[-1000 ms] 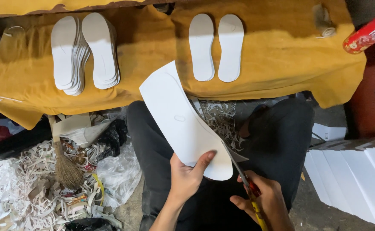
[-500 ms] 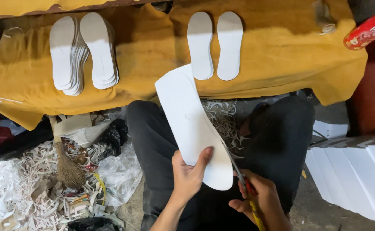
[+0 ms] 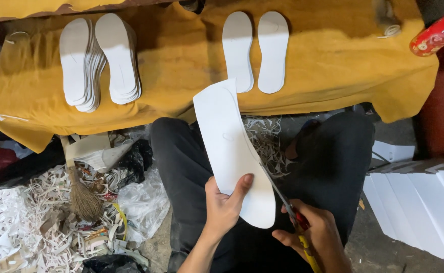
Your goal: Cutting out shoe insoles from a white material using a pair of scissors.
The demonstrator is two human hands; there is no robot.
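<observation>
Left hand is gripping the near end of a white foam sheet that's mostly cut into an insole shape, thumb pressed on top, held out over the person's lap in dark trousers. Right hand is closed around a pair of scissors with red and yellow handles, blades right at the sheet's right edge. Farther off there's a table with a mustard-yellow cloth: two stacks of finished insoles on the left, a single pair of insoles near the middle. White offcuts and a small broom on the floor to the left, and uncut white sheets piled on the right.
</observation>
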